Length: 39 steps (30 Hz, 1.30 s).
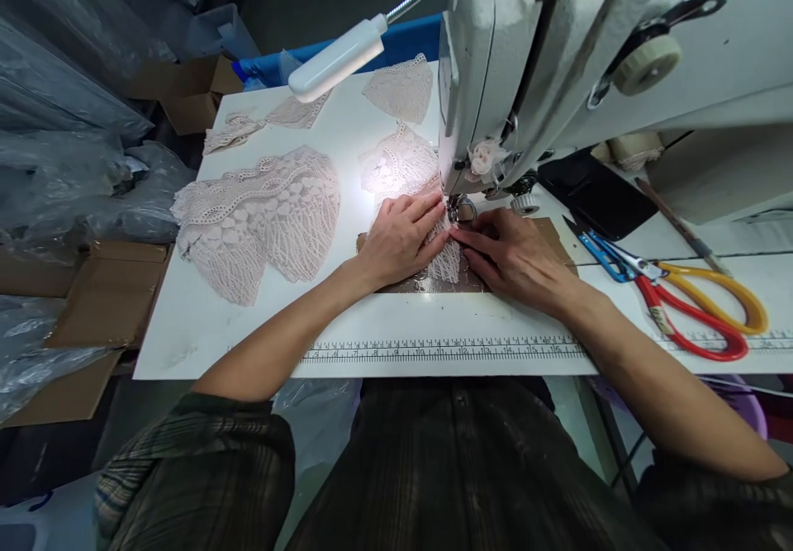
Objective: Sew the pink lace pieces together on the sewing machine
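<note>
A pale pink lace piece [444, 263] lies under the sewing machine's presser foot [462, 211], on a brown plate. My left hand [402, 235] rests flat on the lace just left of the foot, its fingers stretched out. On the other side, my right hand [517, 258] has thumb and fingers bent together at the lace's right edge, close to the foot. The fingertips of both hands almost meet in front of the needle area. Behind my left hand, more lace [400, 163] spreads out under bright lamp light.
Other lace pieces [297, 204] lie at left and at the back of the white table [179, 336]. A white lamp [338, 59] hangs over them. At right are red-and-yellow scissors [700, 307], blue thread snips [607, 255] and a black flat object [598, 194]. Cardboard boxes [108, 291] stand left.
</note>
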{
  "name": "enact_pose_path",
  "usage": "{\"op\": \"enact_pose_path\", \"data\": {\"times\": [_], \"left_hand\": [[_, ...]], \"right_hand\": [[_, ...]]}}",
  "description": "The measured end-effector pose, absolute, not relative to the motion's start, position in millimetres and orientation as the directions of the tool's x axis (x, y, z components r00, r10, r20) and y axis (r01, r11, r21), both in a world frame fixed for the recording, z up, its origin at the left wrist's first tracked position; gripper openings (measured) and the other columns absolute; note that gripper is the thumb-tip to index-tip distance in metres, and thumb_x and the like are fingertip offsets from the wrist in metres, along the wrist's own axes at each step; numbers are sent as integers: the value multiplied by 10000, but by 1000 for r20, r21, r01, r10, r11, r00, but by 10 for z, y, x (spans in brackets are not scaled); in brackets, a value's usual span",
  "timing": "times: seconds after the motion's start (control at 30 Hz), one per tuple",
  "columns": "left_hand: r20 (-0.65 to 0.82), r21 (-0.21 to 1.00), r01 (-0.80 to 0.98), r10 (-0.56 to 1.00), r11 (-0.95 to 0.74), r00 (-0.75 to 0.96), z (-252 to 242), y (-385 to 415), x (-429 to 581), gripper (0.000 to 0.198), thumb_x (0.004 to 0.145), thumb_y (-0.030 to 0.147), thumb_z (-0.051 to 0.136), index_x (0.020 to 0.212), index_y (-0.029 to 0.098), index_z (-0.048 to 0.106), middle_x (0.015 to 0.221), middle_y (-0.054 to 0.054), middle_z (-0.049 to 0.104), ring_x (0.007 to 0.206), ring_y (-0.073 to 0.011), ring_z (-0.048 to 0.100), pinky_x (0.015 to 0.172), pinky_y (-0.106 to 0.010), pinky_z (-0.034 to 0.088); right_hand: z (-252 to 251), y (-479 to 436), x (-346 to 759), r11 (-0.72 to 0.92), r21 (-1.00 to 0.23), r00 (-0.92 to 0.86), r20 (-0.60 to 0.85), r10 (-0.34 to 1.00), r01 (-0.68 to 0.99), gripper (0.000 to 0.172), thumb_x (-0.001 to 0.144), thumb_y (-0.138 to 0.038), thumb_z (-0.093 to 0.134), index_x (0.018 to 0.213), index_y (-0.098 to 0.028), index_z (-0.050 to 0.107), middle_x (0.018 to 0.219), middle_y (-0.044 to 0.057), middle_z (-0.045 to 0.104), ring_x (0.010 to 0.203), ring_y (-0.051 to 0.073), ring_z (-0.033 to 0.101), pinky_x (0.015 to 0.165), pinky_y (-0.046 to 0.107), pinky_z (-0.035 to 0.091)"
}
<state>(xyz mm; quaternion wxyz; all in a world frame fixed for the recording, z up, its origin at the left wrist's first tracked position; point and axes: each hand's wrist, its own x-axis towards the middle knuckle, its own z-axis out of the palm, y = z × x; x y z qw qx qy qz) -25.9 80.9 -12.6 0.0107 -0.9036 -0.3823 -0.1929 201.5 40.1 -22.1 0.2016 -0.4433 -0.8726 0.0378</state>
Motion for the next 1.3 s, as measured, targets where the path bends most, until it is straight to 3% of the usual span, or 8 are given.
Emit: {"op": "enact_pose_path", "data": {"times": [0.2,0.3,0.43,0.67,0.9,1.03,1.2,1.3], "left_hand": [[318,37,711,682,-703,658,-34,1067,-353,325,1031,346,421,1226,169,612,1153,-150,651,1014,-284,574,854,-444,436],[258,65,666,657,-743,708,-16,1173,-451,320,1021,382,450,1215,190,617,1197,-154,624,1049,-294,576,872,-462,459],[369,99,618,606,-780,705,51,1096,-536,304,1021,357,466,1214,169,609,1283,-176,593,1076,-274,592,890,-475,497],[333,458,298,472,-838,816,68,758,-539,196,922,357,677,922,162,695,1027,-92,680,943,-196,649,802,-354,569],[382,529,341,576,-778,722,-4,692,-512,213,974,287,600,849,144,696,990,-99,681,902,-185,664,781,-347,568],[499,518,343,603,-783,622,12,656,-490,214,974,316,611,862,144,671,1028,-108,690,895,-171,676,754,-321,584],[600,290,291,410,-912,687,-39,661,-450,183,926,313,690,1004,147,674,1038,-115,732,959,-205,709,813,-382,620],[615,352,363,505,-863,605,-42,660,-450,98,971,199,599,975,154,686,980,-84,750,891,-160,726,763,-319,632]], "right_hand": [[-223,385,1988,594,-284,-504,334,797,752,407,1004,-360,435,1299,-232,684,1131,169,580,1037,292,527,896,488,473],[-210,375,2001,594,-352,-488,348,801,723,401,994,-339,462,1308,-217,680,1150,165,582,1061,282,552,931,487,489],[-165,365,2055,550,-475,-434,338,835,687,405,979,-305,492,1324,-178,662,1144,142,608,1014,227,609,931,411,528],[-133,393,2060,515,-532,-375,355,856,672,367,953,-287,521,1232,-148,715,1107,137,651,930,207,653,864,381,560],[-84,363,2050,555,-583,-389,396,832,594,327,944,-295,519,1157,-185,741,1057,109,657,903,193,644,831,377,547],[-31,333,1928,586,-595,-475,355,805,550,360,904,-407,621,1190,-199,692,1075,108,637,939,218,622,835,389,520],[-11,369,1822,599,-586,-482,365,796,546,216,955,-358,544,892,-182,651,858,74,617,783,182,559,733,348,478],[-24,371,1879,580,-583,-468,350,811,569,259,973,-362,513,1043,-171,673,933,87,624,782,173,569,750,342,496]]}}
